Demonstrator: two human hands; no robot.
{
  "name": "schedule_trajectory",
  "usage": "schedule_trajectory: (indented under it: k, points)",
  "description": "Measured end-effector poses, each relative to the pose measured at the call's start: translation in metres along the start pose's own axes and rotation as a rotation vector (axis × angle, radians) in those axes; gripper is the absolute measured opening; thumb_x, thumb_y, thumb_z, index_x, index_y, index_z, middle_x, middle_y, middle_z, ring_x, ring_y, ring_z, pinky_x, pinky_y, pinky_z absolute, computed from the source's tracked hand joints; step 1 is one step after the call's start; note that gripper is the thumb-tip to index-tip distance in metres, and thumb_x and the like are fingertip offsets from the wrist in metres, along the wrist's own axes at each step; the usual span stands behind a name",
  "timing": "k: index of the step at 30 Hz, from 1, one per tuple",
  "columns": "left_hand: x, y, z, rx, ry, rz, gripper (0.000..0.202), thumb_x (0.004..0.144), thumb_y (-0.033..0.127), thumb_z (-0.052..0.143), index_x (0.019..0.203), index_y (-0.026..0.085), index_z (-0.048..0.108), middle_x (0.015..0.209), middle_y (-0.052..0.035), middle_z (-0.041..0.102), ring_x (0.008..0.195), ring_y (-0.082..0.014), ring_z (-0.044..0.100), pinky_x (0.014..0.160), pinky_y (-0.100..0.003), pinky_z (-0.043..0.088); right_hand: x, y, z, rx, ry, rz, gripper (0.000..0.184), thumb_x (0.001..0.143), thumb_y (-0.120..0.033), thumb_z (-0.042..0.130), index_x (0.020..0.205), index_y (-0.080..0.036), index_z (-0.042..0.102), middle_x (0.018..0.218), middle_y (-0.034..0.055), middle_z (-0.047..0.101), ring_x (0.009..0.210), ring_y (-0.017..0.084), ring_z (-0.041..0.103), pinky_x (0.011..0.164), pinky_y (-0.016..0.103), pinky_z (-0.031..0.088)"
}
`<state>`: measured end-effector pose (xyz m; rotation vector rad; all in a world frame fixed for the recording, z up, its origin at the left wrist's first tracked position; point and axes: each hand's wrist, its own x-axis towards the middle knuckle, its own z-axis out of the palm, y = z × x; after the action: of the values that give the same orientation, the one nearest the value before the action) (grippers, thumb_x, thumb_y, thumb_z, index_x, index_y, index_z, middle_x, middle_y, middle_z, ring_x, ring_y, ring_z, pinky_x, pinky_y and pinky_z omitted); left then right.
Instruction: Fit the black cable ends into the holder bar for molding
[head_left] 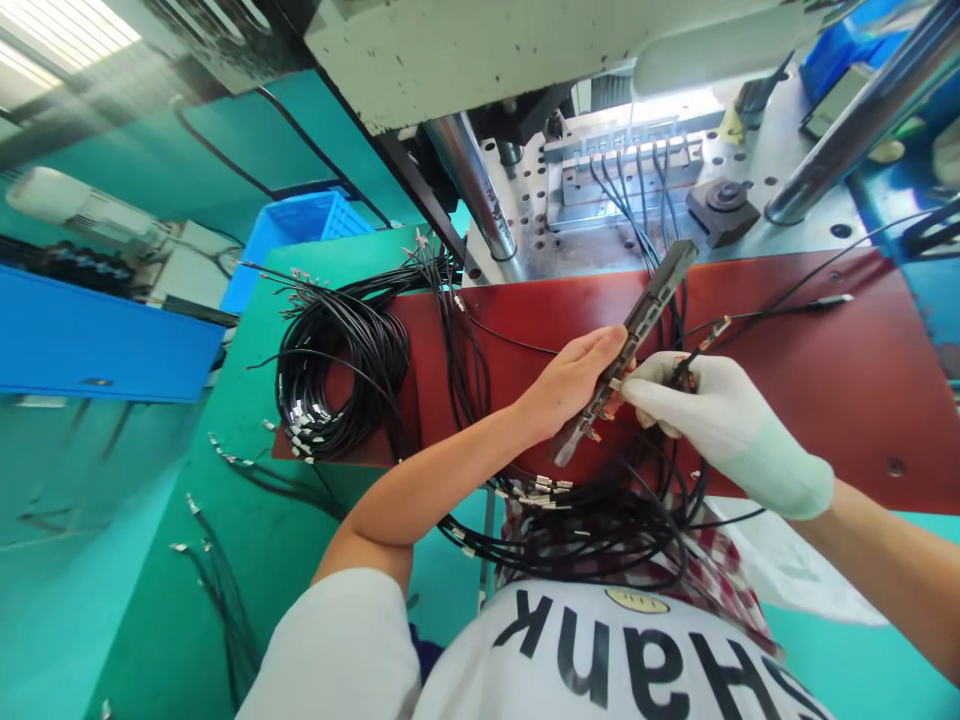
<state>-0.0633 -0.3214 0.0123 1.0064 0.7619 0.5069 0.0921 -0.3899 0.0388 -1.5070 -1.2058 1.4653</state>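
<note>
My bare left hand (574, 385) is closed around a long dark metal fixture bar (646, 310) that slants up to the right over the red board (825, 390). My right hand (712, 415), in a white glove, pinches a thin black cable with a metal end (705, 340) against the lower part of the bar. More black cables with metal terminals (592, 520) lie bundled in my lap below both hands.
A coil of black cables (337, 370) lies on the board's left end. Behind it stands a press with steel columns (476, 190) and a mould (622, 170) holding several cables. A blue crate (292, 230) sits at the left; loose cables (217, 580) lie on the green surface.
</note>
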Motion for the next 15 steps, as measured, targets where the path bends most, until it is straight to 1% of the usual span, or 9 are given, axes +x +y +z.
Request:
schedule_trajectory:
  k: [5, 8, 9, 13, 15]
  points:
    - [0.001, 0.002, 0.002, 0.019, 0.046, -0.007, 0.052, 0.090, 0.069, 0.049, 0.083, 0.018, 0.051, 0.063, 0.0043, 0.050, 0.046, -0.0056, 0.043, 0.045, -0.020, 0.042, 0.000, 0.002, 0.003, -0.021, -0.015, 0.052, 0.024, 0.087, -0.032, 0.065, 0.071, -0.016, 0.060, 0.065, -0.0030, 0.053, 0.061, 0.007, 0.044, 0.055, 0.023, 0.032]
    - [0.001, 0.000, 0.004, 0.082, 0.090, 0.026, 0.049, 0.093, 0.065, 0.047, 0.081, 0.018, 0.051, 0.065, 0.0034, 0.050, 0.050, -0.0064, 0.043, 0.049, -0.020, 0.040, 0.001, 0.004, 0.007, 0.000, 0.002, 0.058, 0.027, 0.088, -0.033, 0.064, 0.070, -0.015, 0.057, 0.064, -0.0033, 0.048, 0.061, 0.007, 0.041, 0.055, 0.023, 0.031]
    - [0.001, -0.001, 0.004, 0.127, 0.113, 0.061, 0.047, 0.093, 0.063, 0.048, 0.080, 0.018, 0.051, 0.065, 0.0032, 0.049, 0.052, -0.0068, 0.043, 0.050, -0.020, 0.039, 0.002, 0.005, 0.009, -0.007, 0.012, 0.057, 0.027, 0.088, -0.034, 0.063, 0.070, -0.015, 0.056, 0.064, -0.0032, 0.048, 0.062, 0.008, 0.041, 0.055, 0.023, 0.031]
    - [0.002, -0.009, 0.003, 0.393, 0.242, 0.272, 0.043, 0.094, 0.058, 0.052, 0.076, 0.019, 0.046, 0.066, 0.0029, 0.046, 0.060, -0.0085, 0.042, 0.056, -0.022, 0.034, 0.006, 0.013, 0.016, -0.081, 0.064, 0.006, 0.027, 0.090, -0.037, 0.062, 0.075, -0.015, 0.059, 0.067, -0.0027, 0.050, 0.063, 0.008, 0.042, 0.056, 0.023, 0.034]
    - [0.002, -0.011, 0.001, 0.481, 0.261, 0.323, 0.043, 0.095, 0.058, 0.050, 0.077, 0.019, 0.046, 0.066, 0.0029, 0.045, 0.061, -0.0090, 0.042, 0.057, -0.022, 0.034, 0.008, 0.017, 0.017, -0.096, 0.062, -0.029, 0.027, 0.090, -0.039, 0.063, 0.078, -0.015, 0.061, 0.069, -0.0021, 0.054, 0.064, 0.009, 0.045, 0.058, 0.022, 0.037]
